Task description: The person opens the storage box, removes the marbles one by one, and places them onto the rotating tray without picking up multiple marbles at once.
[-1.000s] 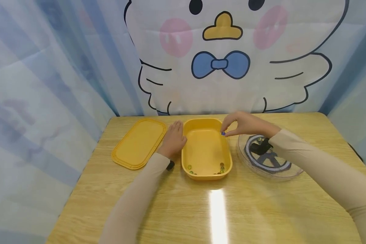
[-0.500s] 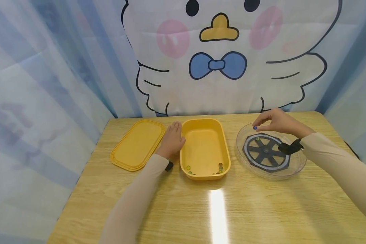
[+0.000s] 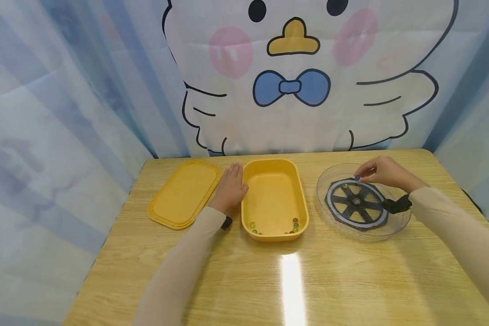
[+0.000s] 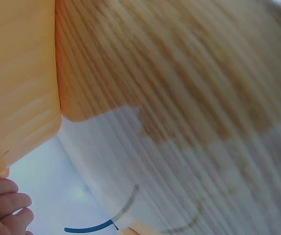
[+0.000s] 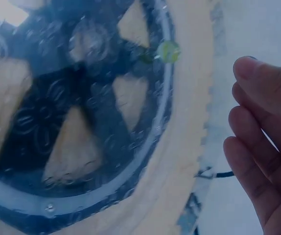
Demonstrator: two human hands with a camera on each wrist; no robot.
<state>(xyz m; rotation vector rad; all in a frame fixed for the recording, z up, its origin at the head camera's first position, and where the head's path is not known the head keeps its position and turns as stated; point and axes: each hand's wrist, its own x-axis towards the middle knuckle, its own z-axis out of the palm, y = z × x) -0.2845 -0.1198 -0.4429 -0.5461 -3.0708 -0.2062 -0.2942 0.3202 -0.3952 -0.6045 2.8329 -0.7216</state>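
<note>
One blue marble [image 3: 357,178], pinched in the right grip [image 3: 383,173] over the far side of the clear bowl [image 3: 325,213] (fingertips only, seemingly because it is so small) | left grip [image 3: 230,188]: fingers extended, close together, at the yellow box [image 3: 274,194], likely steadying it | more marbles [image 3: 295,225]: in the box's near corners

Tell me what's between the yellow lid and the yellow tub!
In the head view, the left hand, its beige cuff and a black wrist camera lie between the yellow lid and yellow tub.
</note>
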